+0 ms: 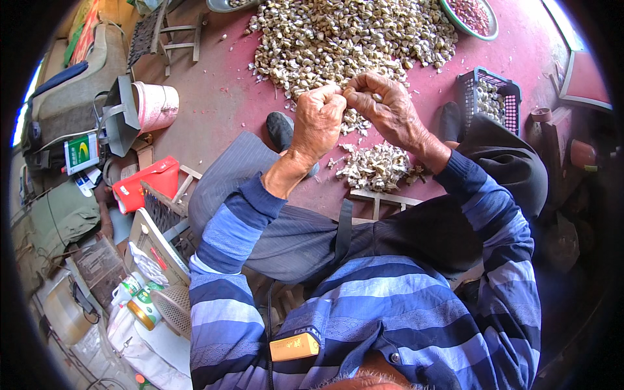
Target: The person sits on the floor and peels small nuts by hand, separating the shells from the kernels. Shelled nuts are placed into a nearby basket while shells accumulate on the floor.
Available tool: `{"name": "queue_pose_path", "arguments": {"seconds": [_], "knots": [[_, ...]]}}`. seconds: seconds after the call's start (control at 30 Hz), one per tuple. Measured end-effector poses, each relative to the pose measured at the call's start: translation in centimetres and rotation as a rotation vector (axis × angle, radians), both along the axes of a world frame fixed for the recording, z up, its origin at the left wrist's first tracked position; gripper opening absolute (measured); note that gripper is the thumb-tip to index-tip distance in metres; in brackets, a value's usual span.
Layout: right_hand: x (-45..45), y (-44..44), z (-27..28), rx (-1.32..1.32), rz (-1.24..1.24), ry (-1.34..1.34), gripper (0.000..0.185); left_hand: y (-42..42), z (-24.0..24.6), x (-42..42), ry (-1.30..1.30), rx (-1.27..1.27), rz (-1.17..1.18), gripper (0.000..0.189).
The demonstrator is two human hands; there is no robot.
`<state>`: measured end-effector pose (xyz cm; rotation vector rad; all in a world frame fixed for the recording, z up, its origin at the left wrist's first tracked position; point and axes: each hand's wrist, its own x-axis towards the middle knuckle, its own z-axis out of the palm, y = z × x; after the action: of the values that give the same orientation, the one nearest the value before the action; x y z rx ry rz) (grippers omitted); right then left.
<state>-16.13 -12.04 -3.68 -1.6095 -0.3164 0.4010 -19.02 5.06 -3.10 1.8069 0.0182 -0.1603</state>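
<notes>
My left hand [319, 122] and my right hand [387, 105] meet fingertip to fingertip above the near edge of a large pile of small pale shelled pieces [341, 44]. Pinched between them is a small brownish piece [347, 91], mostly hidden by the fingers. Another small piece [377, 97] shows against the curled fingers of my right hand. Below my hands, between my legs, lies a heap of whitish broken shells or husks [378, 168], with more scraps [355, 122] scattered towards the pile.
A bowl of reddish pieces [493, 31] stands at the far right. The dark plastic basket [514, 87] by my right foot holds similar pale pieces. To the left are a pink bucket [163, 100], a red bag [151, 183] and a low woven-seat stool [197, 39].
</notes>
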Motion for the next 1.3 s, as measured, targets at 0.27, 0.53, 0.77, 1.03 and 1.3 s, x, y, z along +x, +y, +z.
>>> {"name": "queue_pose_path", "arguments": {"seconds": [0.27,0.53,0.77,1.03,1.3], "knots": [[0.3,0.0,1.1,0.120,0.004,0.164,0.022,-0.9,0.4,0.0,0.000,-0.102,0.065,0.022],[0.8,-0.9,-0.5,0.592,0.052,0.681,0.012,-0.8,-0.5,-0.1,0.100,-0.168,0.089,0.025],[1.3,-1.4,-0.9,0.476,-0.178,0.657,0.017,-1.5,-7.8,-0.1,0.114,-0.029,-0.037,0.019],[2.7,-0.3,-1.4,0.452,-0.029,0.675,0.013,-3.6,-11.6,-2.0,-0.639,0.703,-0.497,0.024],[4.0,2.6,-6.1,0.167,0.071,0.722,0.040,-4.6,-9.1,-6.4,-0.176,-0.179,-0.494,0.021]]}}
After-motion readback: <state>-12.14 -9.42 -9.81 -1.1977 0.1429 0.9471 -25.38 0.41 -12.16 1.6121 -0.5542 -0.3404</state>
